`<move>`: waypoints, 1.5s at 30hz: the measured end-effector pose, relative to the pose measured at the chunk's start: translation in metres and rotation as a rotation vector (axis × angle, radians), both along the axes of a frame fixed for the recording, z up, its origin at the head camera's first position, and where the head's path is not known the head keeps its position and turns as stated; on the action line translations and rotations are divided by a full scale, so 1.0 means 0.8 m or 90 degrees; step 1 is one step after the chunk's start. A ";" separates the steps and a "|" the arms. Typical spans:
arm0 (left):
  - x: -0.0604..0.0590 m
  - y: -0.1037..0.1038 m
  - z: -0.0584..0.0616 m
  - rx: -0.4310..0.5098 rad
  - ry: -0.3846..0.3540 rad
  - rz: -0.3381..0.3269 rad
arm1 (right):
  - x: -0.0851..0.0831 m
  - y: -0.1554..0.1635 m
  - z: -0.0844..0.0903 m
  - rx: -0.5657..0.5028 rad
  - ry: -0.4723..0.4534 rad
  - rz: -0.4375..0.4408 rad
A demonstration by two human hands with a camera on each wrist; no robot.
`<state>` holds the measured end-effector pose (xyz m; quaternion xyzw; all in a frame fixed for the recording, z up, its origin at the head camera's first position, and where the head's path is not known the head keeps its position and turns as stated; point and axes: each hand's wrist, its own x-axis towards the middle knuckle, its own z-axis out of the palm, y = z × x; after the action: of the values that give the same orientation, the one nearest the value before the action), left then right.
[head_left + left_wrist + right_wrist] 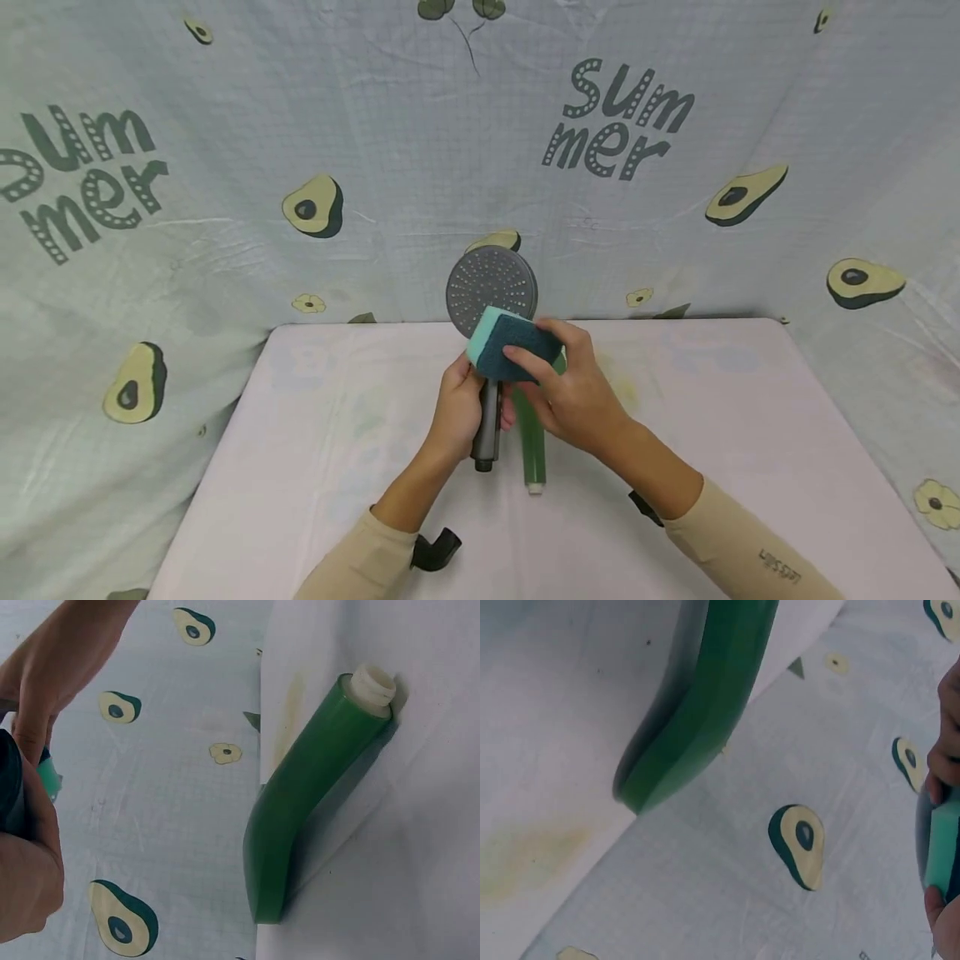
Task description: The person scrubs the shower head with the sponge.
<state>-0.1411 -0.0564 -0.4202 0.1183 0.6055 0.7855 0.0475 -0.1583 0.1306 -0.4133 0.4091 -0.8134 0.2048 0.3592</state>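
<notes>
A grey shower head [491,279] is held by its dark handle [487,425] in my left hand [456,412], its round nozzle face turned toward the head camera. My right hand [581,392] grips a sponge [517,346], teal with a darker scouring side, over the lower edge of that face. The sponge covers the neck of the shower head. Below the hands a green tube-like piece [533,442] with a pale threaded end lies on the table. In the left wrist view the green piece [307,780] shows its bend; my left hand [30,862] is at the left edge.
The pale table [337,467] stands against a hanging cloth [420,150] printed with avocados and lettering. Near the left forearm a black curved part [438,550], probably a wrist camera mount, shows beside the sleeve. Another black part [645,507] sits under the right wrist.
</notes>
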 end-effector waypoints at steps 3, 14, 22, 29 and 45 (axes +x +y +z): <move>0.003 0.002 -0.001 0.007 -0.025 -0.022 | -0.005 0.005 0.010 -0.050 -0.025 -0.007; 0.005 0.002 -0.001 0.014 -0.006 -0.036 | -0.005 0.001 0.026 -0.153 -0.101 -0.009; 0.001 0.003 0.003 0.004 0.021 -0.032 | 0.001 -0.001 -0.004 -0.052 0.016 0.001; 0.006 -0.003 -0.003 -0.031 0.009 -0.034 | -0.019 0.019 0.038 -0.167 -0.109 -0.026; -0.005 -0.025 0.001 -0.127 0.138 0.035 | 0.000 0.022 0.013 -0.297 -0.385 0.144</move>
<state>-0.1454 -0.0761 -0.4192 0.1804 0.6850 0.7053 -0.0280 -0.1585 0.1479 -0.4032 0.3250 -0.7638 0.5337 0.1618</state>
